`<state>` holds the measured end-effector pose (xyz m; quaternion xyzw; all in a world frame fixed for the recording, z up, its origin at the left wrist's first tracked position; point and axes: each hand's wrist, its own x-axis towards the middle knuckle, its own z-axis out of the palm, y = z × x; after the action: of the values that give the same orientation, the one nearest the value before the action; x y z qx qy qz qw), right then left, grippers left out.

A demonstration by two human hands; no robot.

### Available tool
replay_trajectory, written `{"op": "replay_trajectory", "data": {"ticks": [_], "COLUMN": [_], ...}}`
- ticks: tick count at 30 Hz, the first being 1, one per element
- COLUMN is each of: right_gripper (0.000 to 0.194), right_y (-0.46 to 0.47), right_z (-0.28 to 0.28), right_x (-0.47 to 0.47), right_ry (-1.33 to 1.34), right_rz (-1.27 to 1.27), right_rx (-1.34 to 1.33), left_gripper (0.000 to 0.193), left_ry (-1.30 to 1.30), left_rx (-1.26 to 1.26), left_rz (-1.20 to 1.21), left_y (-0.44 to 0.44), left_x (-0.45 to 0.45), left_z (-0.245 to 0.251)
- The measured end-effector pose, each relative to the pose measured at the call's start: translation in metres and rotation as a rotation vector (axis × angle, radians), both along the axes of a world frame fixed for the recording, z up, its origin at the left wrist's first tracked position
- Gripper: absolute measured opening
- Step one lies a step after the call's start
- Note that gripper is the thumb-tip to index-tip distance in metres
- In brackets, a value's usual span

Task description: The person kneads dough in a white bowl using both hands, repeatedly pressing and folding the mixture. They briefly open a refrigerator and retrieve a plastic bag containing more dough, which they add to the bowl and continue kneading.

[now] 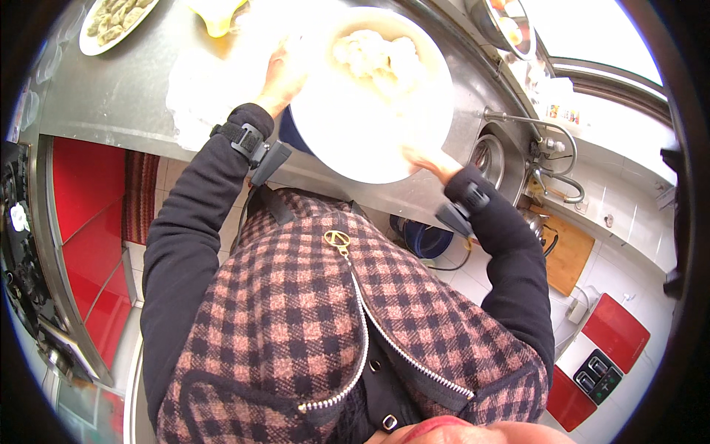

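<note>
A large round basin [363, 150], white inside and blue outside, stands at the front edge of the steel counter before me. Pale, lumpy dough [383, 55] lies in its far part; glare hides much of the interior. My left hand [285, 72] holds the basin at its left rim, its fingertips washed out by light. Over the near right rim reaches my right hand [430, 159], pointing into the basin. Its fingers fade into the glare, so I cannot tell whether they grip anything. A white powdery patch [194, 100] spreads over the counter left of the basin.
At the far left is a white plate [89, 47] of dumplings. A yellow container [219, 22] stands nearby. A sink [491, 158] with a faucet [560, 186] lies to the right. A blue bucket [427, 238] is below the counter, and a wooden board [571, 255] leans at right.
</note>
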<state>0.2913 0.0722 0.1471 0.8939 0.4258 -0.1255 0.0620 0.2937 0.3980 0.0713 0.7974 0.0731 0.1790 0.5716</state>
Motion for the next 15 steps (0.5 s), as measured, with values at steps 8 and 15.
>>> {"op": "replay_trajectory", "data": {"ticks": [8, 15], "right_gripper": [0.036, 0.038], "right_y": [0.087, 0.063], "right_z": [-0.008, -0.019], "right_x": [-0.042, -0.009], "right_ry": [0.238, 0.582], "right_rz": [0.067, -0.234], "right_rx": [0.098, 0.149], "left_gripper": [0.032, 0.035], "left_ry": [-0.039, -0.043], "left_rx": [0.039, 0.127], "left_rz": [0.018, -0.013], "left_y": [-0.001, 0.0], "left_x": [0.003, 0.004], "left_z": [-0.005, -0.009]}}
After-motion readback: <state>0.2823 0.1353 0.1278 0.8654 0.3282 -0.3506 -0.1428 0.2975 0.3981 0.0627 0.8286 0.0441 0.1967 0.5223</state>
